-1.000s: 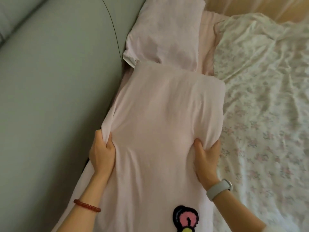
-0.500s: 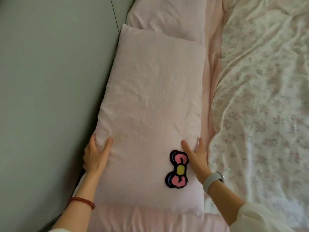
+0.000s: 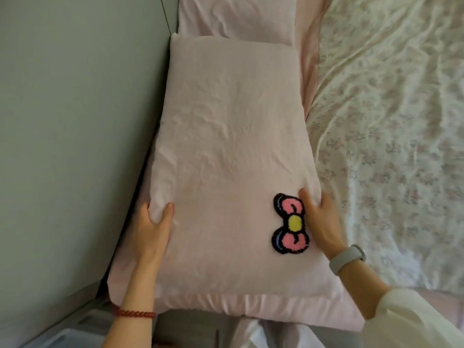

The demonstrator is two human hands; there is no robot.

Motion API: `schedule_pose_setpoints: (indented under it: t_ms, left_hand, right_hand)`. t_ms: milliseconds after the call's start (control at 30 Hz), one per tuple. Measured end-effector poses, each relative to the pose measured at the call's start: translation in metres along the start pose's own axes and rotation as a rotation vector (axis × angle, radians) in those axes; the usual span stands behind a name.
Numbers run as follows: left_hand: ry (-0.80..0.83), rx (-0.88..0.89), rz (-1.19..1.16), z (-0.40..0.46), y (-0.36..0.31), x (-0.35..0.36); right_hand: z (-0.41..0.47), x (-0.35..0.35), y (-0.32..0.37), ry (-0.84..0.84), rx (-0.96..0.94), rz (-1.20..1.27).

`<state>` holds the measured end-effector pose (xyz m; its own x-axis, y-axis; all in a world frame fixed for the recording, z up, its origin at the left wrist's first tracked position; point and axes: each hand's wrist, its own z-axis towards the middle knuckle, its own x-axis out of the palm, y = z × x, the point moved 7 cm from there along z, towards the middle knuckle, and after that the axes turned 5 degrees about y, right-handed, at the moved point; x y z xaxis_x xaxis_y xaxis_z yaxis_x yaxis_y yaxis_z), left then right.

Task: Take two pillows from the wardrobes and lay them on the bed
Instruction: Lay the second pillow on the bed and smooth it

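Observation:
A pale pink pillow (image 3: 226, 146) with a pink and black bow patch (image 3: 290, 226) lies flat along the left side of the bed, against the grey headboard. A second pink pillow (image 3: 236, 16) lies just beyond it, its near end partly under the first. My left hand (image 3: 150, 229) grips the near pillow's left edge, thumb on top. On its right edge, beside the bow, my right hand (image 3: 320, 219) holds on with the thumb on top and the fingers curled over the side.
The padded grey headboard (image 3: 75, 121) fills the left. A floral cream quilt (image 3: 389, 134) covers the bed to the right. A pink sheet (image 3: 310, 59) shows between pillows and quilt. The bed's near edge and a pale box (image 3: 62, 335) are at bottom left.
The pillow was held up and bunched in both hands, then came down flat on the bed. The bow patch has come into view. Both hands have stayed at its two sides.

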<state>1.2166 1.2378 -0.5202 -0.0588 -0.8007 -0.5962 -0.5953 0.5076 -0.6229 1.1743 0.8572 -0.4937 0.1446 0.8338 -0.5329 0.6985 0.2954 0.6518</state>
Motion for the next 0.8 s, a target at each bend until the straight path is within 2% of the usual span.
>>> schedule_pose_setpoints:
  t_ms: [100, 133, 233, 367, 500, 600, 633, 700, 767, 800]
  left_hand:
    - [0.073, -0.195, 0.176, 0.000, 0.043, 0.016]
    - [0.092, -0.213, 0.178, 0.003, 0.050, 0.017]
    - [0.091, -0.113, 0.147, 0.015, 0.047, 0.018]
    - [0.105, -0.064, -0.002, 0.016, 0.027, 0.024]
    - [-0.027, 0.043, 0.057, 0.002, 0.001, -0.005]
    - [-0.174, 0.079, 0.143, 0.005, -0.004, -0.043]
    - [-0.179, 0.050, 0.185, 0.009, 0.001, -0.049]
    - [-0.044, -0.080, 0.300, 0.017, 0.022, -0.043]
    - [0.186, -0.230, 0.390, 0.015, 0.050, -0.022]
    - [0.227, -0.279, 0.389, 0.013, 0.059, -0.016]
  right_hand:
    - [-0.012, 0.036, -0.050, 0.218, 0.088, -0.141]
    - [-0.016, 0.042, -0.060, 0.211, 0.082, -0.116]
    - [-0.018, 0.042, -0.070, 0.133, 0.075, 0.029]
    - [-0.010, 0.043, -0.061, 0.200, 0.042, 0.060]
    - [-0.040, 0.036, -0.030, -0.010, -0.048, -0.004]
    - [-0.067, 0.051, -0.012, -0.052, -0.157, 0.009]
    - [-0.071, 0.058, -0.010, -0.040, -0.184, -0.008]
    - [-0.068, 0.072, -0.019, 0.050, -0.122, -0.088]
    - [-0.061, 0.085, -0.038, 0.184, 0.034, -0.211]
    - [-0.057, 0.087, -0.044, 0.207, 0.069, -0.245]
